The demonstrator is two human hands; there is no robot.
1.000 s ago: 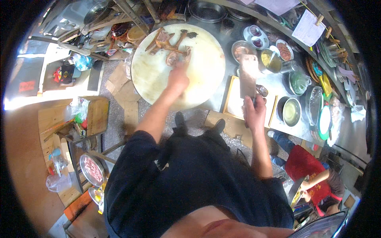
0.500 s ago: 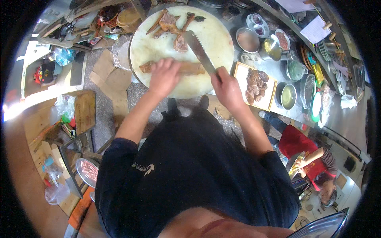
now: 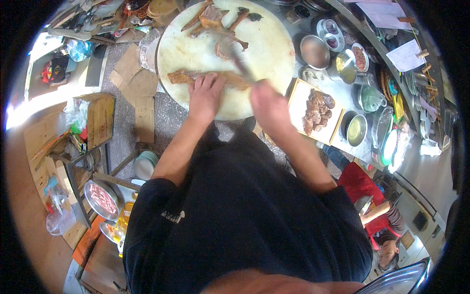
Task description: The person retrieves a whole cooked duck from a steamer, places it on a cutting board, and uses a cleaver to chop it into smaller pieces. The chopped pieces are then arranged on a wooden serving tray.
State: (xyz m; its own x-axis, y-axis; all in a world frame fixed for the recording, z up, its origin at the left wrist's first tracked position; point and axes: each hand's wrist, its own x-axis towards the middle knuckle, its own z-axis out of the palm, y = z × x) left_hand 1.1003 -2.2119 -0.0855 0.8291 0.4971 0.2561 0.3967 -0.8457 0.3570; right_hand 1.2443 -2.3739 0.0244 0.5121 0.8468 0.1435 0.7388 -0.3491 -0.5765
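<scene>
A long brown strip of cooked meat (image 3: 232, 80) lies across the near half of a round white chopping board (image 3: 176, 41). My left hand (image 3: 204, 98) presses on the strip's left part with its fingertips bent over it. In my right hand (image 3: 270, 109), blurred by motion, is the handle of a large knife (image 3: 242, 63). Its blade, also smeared, slants up and left over the strip's right end. Farther back on the board are a chunk of meat (image 3: 211, 17), a small cut piece (image 3: 223, 49) and a leg-like bony piece (image 3: 240, 22).
Right of the board stands a white tray (image 3: 296, 105) of brown meat pieces. Beyond it are metal bowls (image 3: 356, 130) and small dishes of food. A co-worker in a red apron (image 3: 353, 181) stands at the lower right. A bowl of pale meat strips (image 3: 103, 200) sits lower left.
My right hand has moved slightly left and nearer with the knife, and the blade is now blurred. My left hand's fingers have bent more over the meat. The view has shifted a little.
</scene>
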